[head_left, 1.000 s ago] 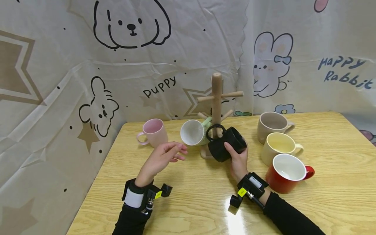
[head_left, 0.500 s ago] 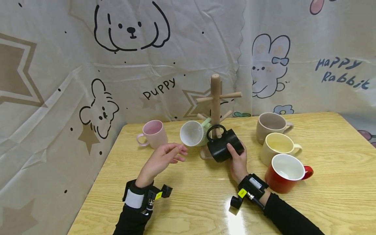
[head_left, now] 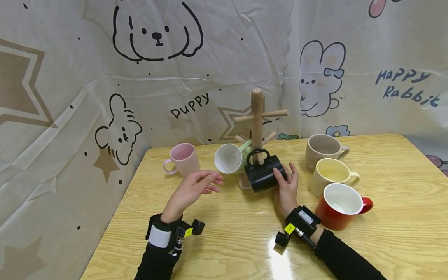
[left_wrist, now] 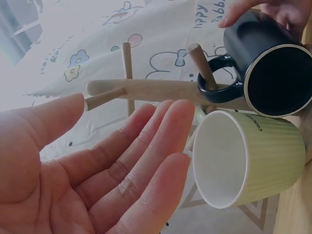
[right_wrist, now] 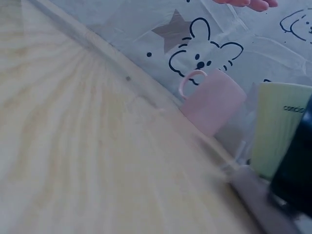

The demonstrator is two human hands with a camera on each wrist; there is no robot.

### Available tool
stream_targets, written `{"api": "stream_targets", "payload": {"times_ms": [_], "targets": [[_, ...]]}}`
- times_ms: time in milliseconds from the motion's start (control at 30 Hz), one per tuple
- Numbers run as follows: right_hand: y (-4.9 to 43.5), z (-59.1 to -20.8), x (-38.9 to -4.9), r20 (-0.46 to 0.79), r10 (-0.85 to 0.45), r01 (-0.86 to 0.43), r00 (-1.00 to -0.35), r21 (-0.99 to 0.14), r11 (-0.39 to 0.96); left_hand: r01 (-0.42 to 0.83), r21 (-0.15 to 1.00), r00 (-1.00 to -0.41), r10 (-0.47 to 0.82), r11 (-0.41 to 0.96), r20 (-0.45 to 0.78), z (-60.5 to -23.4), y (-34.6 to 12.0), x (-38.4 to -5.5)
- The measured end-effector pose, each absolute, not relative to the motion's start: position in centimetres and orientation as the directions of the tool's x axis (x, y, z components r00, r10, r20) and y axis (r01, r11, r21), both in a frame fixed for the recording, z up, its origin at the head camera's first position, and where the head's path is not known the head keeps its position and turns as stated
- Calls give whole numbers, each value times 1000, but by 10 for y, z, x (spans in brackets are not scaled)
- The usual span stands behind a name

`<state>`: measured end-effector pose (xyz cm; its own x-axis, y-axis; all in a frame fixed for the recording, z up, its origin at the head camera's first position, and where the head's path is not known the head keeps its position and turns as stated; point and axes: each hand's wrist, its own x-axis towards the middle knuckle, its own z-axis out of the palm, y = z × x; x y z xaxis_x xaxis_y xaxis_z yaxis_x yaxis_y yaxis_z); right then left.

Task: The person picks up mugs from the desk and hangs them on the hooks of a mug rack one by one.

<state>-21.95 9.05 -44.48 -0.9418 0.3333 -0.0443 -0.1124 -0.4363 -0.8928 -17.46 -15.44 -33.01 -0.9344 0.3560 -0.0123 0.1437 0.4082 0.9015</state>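
A black mug (head_left: 262,177) hangs by its handle from a lower peg of the wooden mug tree (head_left: 257,120), its body tilted sideways. My right hand (head_left: 288,192) is at its right end, thumb against the side and the other fingers extended and loosened. On the tree's left hangs a pale green mug (left_wrist: 270,156), mouth to the left. My left hand (head_left: 192,190) holds nothing in front of the pink mug (head_left: 183,159), fingers relaxed, palm visible in the left wrist view. The right wrist view shows only part of the black mug (right_wrist: 300,170), not the right hand.
On the right of the wooden table (head_left: 227,241) stand a taupe mug (head_left: 323,149), a yellow mug (head_left: 330,177) and a red mug (head_left: 337,208), close together. Two upper pegs (head_left: 274,113) of the tree bear no mugs. A printed cloth (head_left: 210,58) hangs behind.
The black mug has swung slightly left and turned more level on its peg. My right hand's fingers have loosened and spread from it. My left hand has stayed put.
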Motion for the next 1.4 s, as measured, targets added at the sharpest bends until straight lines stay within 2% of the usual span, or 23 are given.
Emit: {"api": "stream_targets", "payload": {"times_ms": [167, 300, 533, 700, 800, 900, 967, 1033, 1133, 1233, 1300, 1400], "targets": [[102, -425, -219, 111, 484, -297, -868, -897, -328, 138, 901, -939, 344, 412, -14, -328, -160, -175], [112, -404, -219, 178, 531, -394, -828, -859, -326, 139, 900, -947, 320, 413, -1, -325, -166, -175], [126, -375, -214, 187, 546, -442, -817, -811, -383, 158, 900, -955, 295, 405, 35, -321, -177, -172], [131, -328, -207, 292, 495, -490, -819, -804, -336, 157, 889, -963, 268, 431, 40, -321, -179, -171], [134, -280, -205, 435, 329, -500, -838, -853, -147, 157, 879, -966, 256, 450, 41, -320, -179, -171], [135, -231, -215, 569, 26, -555, -822, -811, 185, 157, 875, -967, 253, 459, 41, -319, -179, -171], [134, -203, -229, 564, -206, -596, -800, -704, 386, 159, 872, -966, 254, 463, 41, -319, -179, -171], [132, -183, -251, 467, -409, -621, -784, -605, 499, 162, 869, -965, 258, 467, 42, -319, -180, -171], [129, -171, -285, 212, -626, -619, -750, -558, 552, 175, 865, -962, 270, 470, 47, -321, -180, -171], [127, -175, -311, 18, -731, -570, -682, -639, 516, 183, 863, -958, 282, 471, 49, -322, -180, -171], [127, -181, -322, -19, -775, -536, -632, -712, 454, 182, 863, -958, 284, 472, 47, -322, -180, -171], [127, -189, -332, -4, -825, -507, -565, -787, 352, 184, 861, -957, 286, 474, 47, -323, -180, -172]]}}
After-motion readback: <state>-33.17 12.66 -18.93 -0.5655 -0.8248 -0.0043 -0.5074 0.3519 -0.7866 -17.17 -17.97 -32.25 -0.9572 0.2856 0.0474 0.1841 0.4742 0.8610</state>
